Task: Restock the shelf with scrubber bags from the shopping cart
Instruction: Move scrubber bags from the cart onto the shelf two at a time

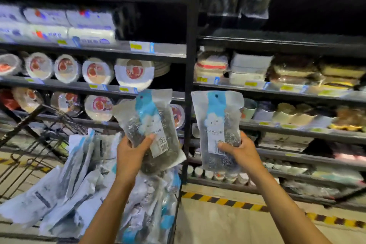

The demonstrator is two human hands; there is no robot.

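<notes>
Gripping low, my left hand [130, 152] curls round the left scrubber bag [150, 123] at centre, and my right hand [240, 150] pinches the right scrubber bag [216, 125] at its 3 o'clock. Both bags are raised between the shopping cart [47, 121] at 7 o'clock and the shelf [297, 133] at 3. They look light, with slippery film over springy wire, so I'd squeeze the bulk, not the flap.

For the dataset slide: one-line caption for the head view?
Left hand grips left scrubber bag, right hand grips right scrubber bag, before shelves, beside loaded shopping cart.
</notes>
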